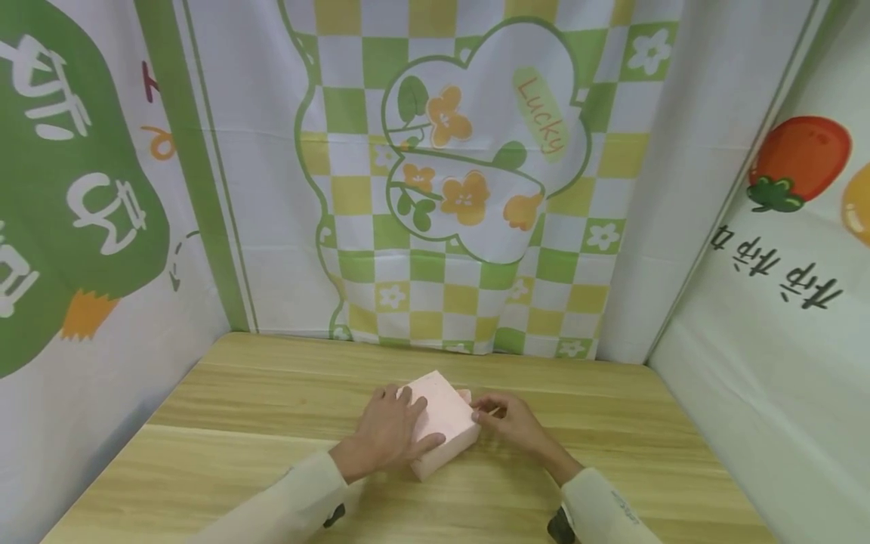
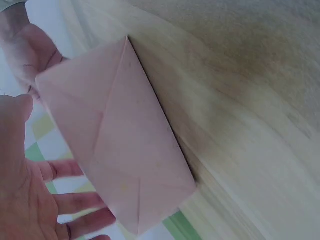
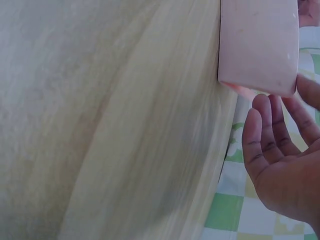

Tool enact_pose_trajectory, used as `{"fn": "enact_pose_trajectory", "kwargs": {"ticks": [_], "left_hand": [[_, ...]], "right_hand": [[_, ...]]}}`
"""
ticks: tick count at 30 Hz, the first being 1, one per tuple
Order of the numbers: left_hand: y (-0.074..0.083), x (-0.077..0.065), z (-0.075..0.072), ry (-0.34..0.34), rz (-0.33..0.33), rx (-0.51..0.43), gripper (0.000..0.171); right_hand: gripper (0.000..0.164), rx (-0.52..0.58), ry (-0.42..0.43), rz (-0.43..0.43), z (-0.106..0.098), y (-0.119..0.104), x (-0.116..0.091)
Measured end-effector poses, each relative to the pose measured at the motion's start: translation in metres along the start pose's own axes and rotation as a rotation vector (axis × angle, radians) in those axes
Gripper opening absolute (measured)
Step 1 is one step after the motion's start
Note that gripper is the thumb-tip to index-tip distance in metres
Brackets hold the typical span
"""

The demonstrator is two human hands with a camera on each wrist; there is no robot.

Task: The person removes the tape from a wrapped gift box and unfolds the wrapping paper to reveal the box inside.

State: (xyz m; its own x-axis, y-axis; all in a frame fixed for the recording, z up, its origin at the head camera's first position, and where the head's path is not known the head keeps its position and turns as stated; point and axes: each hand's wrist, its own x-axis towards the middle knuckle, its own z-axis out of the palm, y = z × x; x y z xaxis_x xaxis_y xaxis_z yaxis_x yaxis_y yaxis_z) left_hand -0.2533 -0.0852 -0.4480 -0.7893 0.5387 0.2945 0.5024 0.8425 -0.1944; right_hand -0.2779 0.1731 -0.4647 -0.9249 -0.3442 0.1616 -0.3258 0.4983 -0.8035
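Observation:
A pale pink paper box (image 1: 445, 412) sits at an angle on the wooden table. My left hand (image 1: 390, 427) rests over its top and left side, fingers spread and the thumb lying toward the near edge. In the left wrist view, folded seams cross the end face of the box (image 2: 125, 140). My right hand (image 1: 516, 427) is at the far right corner, where its thumb and index finger pinch the box edge. A small pink flap (image 1: 465, 395) shows behind the box. In the right wrist view the other fingers of the right hand (image 3: 285, 160) curve loosely beside the box end.
The wooden table (image 1: 272, 393) reaches back to a checkered green and yellow curtain (image 1: 462, 302). Printed cloth walls (image 1: 748, 363) stand on both sides.

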Motion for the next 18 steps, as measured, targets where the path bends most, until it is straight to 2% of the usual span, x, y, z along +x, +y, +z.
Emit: {"fn": "enact_pose_trajectory", "kwargs": {"ticks": [4,8,12,15,18], "left_hand": [[-0.009,-0.002,-0.005,0.035,0.085,-0.004,0.036],[-0.023,-0.001,-0.01,0.026,0.183,-0.104,0.015],[-0.037,0.001,-0.012,-0.044,0.251,-0.305,0.016],[-0.044,0.002,-0.011,-0.121,0.284,-0.489,0.019],[-0.048,0.003,-0.009,-0.201,0.295,-0.65,0.042]], "right_hand": [[0.023,0.018,0.032,0.057,0.001,0.0,0.001],[0.021,0.03,0.061,0.091,0.001,-0.001,0.005],[0.02,0.034,0.073,0.084,0.001,-0.001,0.01],[0.017,0.034,0.09,0.078,0.004,-0.001,0.014],[0.014,0.029,0.129,0.079,0.008,-0.002,0.018]]}}
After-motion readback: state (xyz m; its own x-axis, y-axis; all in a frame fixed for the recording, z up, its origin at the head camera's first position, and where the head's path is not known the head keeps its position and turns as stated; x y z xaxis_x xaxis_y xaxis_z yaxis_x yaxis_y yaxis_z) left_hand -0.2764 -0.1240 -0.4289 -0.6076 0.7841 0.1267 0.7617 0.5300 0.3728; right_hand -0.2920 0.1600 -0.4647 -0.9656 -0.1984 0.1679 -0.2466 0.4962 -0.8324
